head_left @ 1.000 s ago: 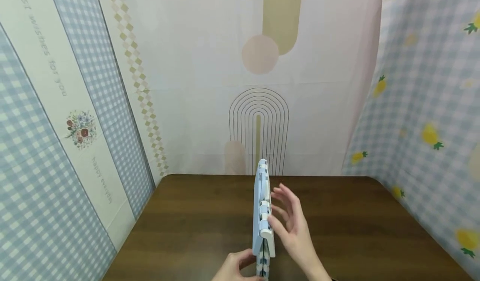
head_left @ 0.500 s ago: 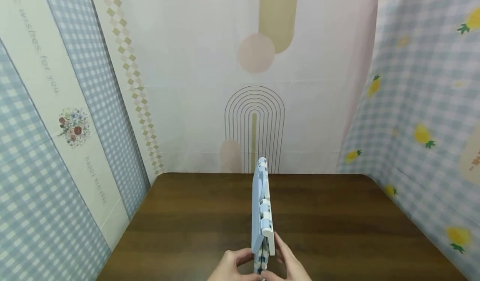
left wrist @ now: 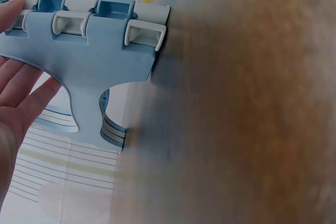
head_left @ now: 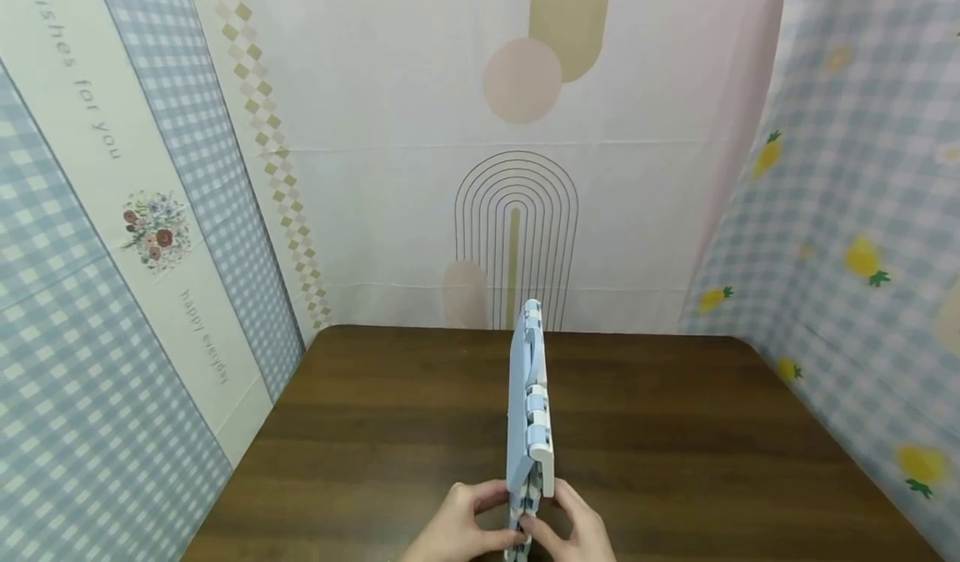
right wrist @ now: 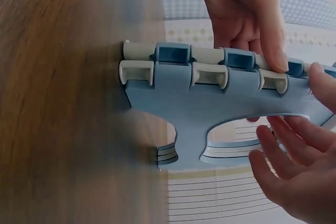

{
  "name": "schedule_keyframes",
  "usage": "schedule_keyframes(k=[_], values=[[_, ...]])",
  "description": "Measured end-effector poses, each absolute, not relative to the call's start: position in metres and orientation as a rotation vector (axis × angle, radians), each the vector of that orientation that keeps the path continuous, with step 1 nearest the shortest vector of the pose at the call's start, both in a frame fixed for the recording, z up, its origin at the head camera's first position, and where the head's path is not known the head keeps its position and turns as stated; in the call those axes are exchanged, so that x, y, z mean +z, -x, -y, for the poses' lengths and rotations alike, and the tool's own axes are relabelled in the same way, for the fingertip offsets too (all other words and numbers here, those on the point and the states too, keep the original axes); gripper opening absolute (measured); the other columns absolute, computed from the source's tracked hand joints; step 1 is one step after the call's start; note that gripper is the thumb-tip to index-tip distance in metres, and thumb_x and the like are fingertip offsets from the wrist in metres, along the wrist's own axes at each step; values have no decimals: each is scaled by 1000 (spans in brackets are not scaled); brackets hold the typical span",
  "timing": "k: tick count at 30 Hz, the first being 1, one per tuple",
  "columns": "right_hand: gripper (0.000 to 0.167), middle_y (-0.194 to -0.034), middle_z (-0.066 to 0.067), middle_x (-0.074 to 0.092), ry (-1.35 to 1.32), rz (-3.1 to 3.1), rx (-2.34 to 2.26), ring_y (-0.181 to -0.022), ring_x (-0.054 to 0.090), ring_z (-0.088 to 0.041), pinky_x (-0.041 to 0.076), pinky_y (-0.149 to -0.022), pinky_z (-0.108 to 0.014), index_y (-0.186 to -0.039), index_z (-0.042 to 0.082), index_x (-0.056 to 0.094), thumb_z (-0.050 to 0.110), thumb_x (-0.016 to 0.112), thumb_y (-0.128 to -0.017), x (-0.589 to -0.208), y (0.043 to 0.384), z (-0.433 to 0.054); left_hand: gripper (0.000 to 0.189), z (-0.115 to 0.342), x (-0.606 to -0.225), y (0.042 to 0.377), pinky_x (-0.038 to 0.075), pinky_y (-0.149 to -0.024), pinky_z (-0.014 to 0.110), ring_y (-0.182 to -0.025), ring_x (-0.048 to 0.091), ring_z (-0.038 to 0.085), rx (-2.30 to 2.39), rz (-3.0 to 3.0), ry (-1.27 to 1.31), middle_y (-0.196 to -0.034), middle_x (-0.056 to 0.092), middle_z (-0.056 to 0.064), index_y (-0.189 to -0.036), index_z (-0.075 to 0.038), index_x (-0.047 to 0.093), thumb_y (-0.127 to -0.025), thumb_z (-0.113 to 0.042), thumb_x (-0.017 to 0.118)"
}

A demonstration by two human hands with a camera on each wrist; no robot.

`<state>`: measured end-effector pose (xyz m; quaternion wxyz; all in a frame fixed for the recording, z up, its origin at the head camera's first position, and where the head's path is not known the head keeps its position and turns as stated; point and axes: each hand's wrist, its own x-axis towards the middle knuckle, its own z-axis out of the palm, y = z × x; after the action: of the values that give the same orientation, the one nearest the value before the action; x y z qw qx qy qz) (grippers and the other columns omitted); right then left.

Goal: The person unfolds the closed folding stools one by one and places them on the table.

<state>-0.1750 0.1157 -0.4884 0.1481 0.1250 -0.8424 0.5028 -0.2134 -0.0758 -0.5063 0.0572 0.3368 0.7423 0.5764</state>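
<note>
A folded light-blue and white plastic stool (head_left: 517, 412) stands on edge on the table, its narrow side facing me. At its near end my left hand (head_left: 453, 524) grips from the left, thumb low and fingers higher up. Opposite it, my right hand (head_left: 577, 533) holds the same end, both thumbs close together. The right wrist view shows the right thumb at the row of hinges (right wrist: 241, 59), with the other fingers of the right hand (right wrist: 299, 171) bent below by a curved cutout. The left wrist view has the stool's blue panel (left wrist: 89, 72) beside the left fingers.
The dark wooden table (head_left: 390, 429) spreads to both sides and behind the stool. A pale printed cloth (head_left: 360, 212) hangs along its far edge. Blue checked cloths (head_left: 817, 295) hang at either side.
My right hand has come down from higher along the stool's right side to its near end and grips there. The left hand keeps its hold. The head view has shifted slightly.
</note>
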Motion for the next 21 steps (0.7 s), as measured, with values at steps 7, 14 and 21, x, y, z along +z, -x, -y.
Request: schedule_keyframes(k=[7, 14, 21], values=[[37, -110, -11, 73, -410, 2512, 1491, -97, 66, -3, 57, -82, -30, -119, 6, 62, 20, 72, -86, -481, 175, -126, 41, 76, -503, 214, 52, -98, 25, -116, 63, 15, 1740, -2328, -1052, -123, 68, 14, -123, -7, 64, -86, -23, 74], [33, -110, -13, 71, -494, 2508, 1475, -99, 65, -4, 58, -82, -32, -118, 4, 61, 15, 69, -88, -477, 180, -142, 45, 83, -504, 213, 51, -98, 24, -115, 63, 14, 1789, -2331, -996, -122, 67, 20, -123, 1, 63, -84, -17, 76], [35, -108, -14, 72, -526, 2446, 1397, -98, 63, 2, 58, -79, -27, -118, 1, 61, 10, 71, -86, -481, 182, -156, 43, 91, -504, 216, 53, -96, 28, -113, 64, 15, 1714, -2404, -1072, -120, 69, 18, -122, 0, 63, -85, -19, 75]])
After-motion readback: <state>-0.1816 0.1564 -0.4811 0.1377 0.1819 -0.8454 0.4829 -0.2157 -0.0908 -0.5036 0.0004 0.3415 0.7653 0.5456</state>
